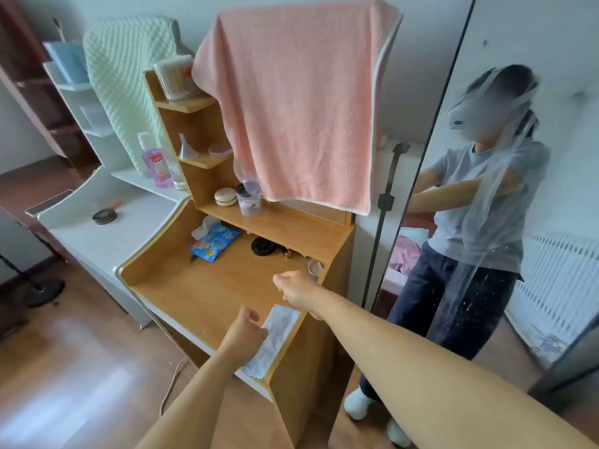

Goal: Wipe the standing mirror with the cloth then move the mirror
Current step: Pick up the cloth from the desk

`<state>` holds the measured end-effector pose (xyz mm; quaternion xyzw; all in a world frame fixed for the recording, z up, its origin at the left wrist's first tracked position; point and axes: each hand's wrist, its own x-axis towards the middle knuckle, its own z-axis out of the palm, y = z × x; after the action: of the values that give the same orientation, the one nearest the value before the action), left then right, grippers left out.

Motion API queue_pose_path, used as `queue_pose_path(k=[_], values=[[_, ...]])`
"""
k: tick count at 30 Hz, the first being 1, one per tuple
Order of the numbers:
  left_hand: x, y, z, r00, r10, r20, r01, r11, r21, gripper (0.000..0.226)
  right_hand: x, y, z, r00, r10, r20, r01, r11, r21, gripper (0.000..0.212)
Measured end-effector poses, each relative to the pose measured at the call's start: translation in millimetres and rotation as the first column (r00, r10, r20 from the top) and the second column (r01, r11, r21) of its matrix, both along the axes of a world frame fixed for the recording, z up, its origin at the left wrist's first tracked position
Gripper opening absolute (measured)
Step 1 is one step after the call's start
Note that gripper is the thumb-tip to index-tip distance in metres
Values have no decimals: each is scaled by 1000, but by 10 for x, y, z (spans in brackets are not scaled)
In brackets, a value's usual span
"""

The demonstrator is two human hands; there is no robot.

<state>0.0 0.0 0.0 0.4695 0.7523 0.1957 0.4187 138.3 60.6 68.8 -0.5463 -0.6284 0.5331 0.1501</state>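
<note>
The pale grey textured cloth (277, 340) lies along the wooden bench's (207, 293) near right edge, within reach of both loosely curled, empty hands: left hand (244, 328) touching it, right hand (296, 288) hovering above, beside the tall black-framed standing mirror (518, 189).

A pale, nubby cloth (275, 341) lay flat along the wooden desk's front right edge. The tall, black-framed standing mirror (518, 222) stood upright just beside the desk, its glass streaked.

Soft, even daylight fills the room, with pale glare on the wooden floor (64, 384) at lower left. Wide-angle distortion bends the edges; the standing mirror (518, 222) looks smeared.
</note>
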Motion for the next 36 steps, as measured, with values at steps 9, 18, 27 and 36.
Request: queue_pose_path(k=[9,18,27,36], values=[[50,-69,-552,950,-200,-239,194,980,-48,24,-141,80,-662,978,114,174,-120,992,25,33],[34,-41,-694,721,-343,-602,373,925,-79,23,-318,52,-930,599,403,692,-585,810,35,41],[-265,107,-551,867,-123,-483,191,977,93,22,-476,38,-969,525,353,774,-624,779,69,44],[-543,233,-53,871,-13,-490,159,954,256,23,-582,171,-564,734,234,638,-538,773,335,30]])
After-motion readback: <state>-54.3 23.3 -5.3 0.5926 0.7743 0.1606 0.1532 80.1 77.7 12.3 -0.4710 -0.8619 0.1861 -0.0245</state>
